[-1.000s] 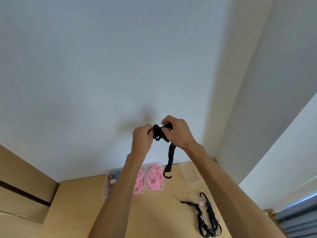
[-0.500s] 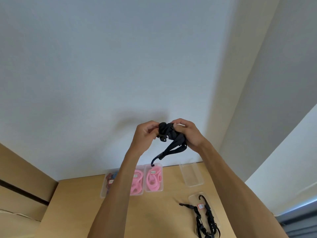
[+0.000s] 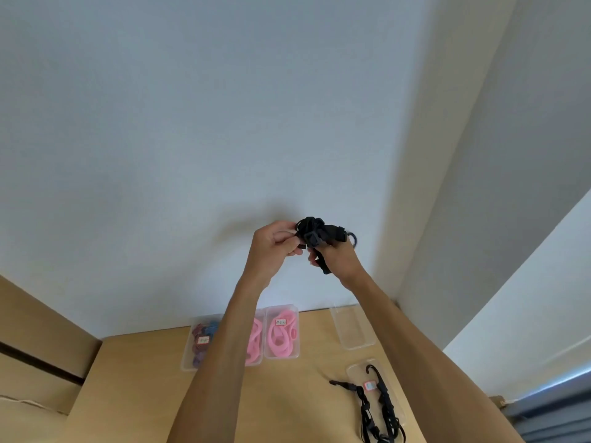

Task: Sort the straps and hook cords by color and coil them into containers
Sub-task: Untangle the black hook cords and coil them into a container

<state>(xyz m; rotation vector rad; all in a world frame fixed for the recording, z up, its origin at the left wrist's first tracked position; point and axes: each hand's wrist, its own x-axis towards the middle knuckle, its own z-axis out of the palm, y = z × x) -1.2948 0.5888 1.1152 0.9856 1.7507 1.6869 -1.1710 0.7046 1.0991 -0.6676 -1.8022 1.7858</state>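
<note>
A black hook cord (image 3: 315, 233) is bunched into a tight coil, held up in front of the white wall. My left hand (image 3: 275, 243) pinches its left side. My right hand (image 3: 335, 259) grips its right side, with a strap end hanging below the fingers and a hook tip showing at the right. On the wooden table (image 3: 153, 388) below lie more black hook cords (image 3: 377, 410) over a clear container (image 3: 356, 370) at the lower right.
At the table's back stand a clear container with pink cords (image 3: 283, 332), a second pink one (image 3: 256, 340) partly behind my left forearm, one with dark red and blue straps (image 3: 200, 342), and an empty clear container (image 3: 350, 326). Cardboard boxes (image 3: 35, 340) sit at the left.
The dangling cord end with its hook has been wound up into the bundle. Both hands have shifted slightly, still holding it together at the same height.
</note>
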